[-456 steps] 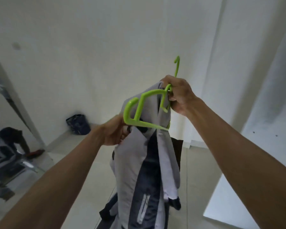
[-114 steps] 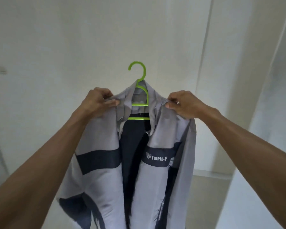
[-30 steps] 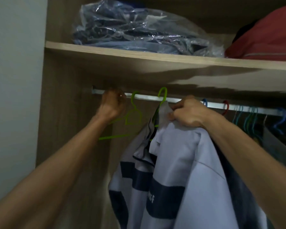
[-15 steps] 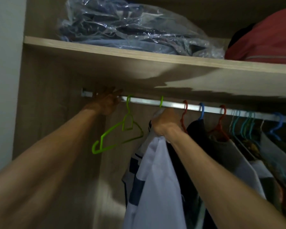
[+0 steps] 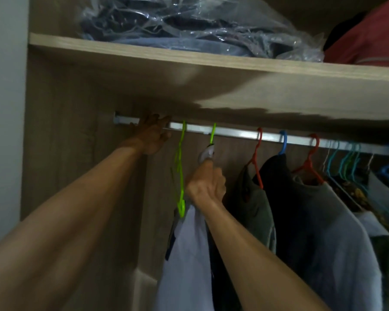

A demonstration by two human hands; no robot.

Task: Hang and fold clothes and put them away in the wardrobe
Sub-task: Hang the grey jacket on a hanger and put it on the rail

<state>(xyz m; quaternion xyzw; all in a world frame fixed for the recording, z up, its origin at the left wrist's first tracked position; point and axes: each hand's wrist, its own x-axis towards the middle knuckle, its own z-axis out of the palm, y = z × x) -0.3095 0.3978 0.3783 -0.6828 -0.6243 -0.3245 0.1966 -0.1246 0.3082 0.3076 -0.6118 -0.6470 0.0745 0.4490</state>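
A grey and navy jacket [image 5: 186,254] hangs from a green hanger whose hook [image 5: 212,133] is over the metal wardrobe rail [image 5: 234,133]. My right hand [image 5: 206,187] grips the jacket's collar just below that hook. An empty green hanger [image 5: 180,171] hangs edge-on just left of it. My left hand [image 5: 149,135] rests on the rail near its left end, fingers spread, beside the empty hanger's hook.
Right of the jacket hang an olive shirt [image 5: 254,212], a dark top [image 5: 285,198] and a grey garment [image 5: 337,243] on red and blue hangers, then several teal hangers [image 5: 346,162]. The shelf [image 5: 211,61] above carries bagged clothes [image 5: 200,23] and a red bag [image 5: 368,39].
The empty green hanger has swung from slanted to edge-on. My right hand has slid a little lower on the collar; the jacket's hook stays on the rail.
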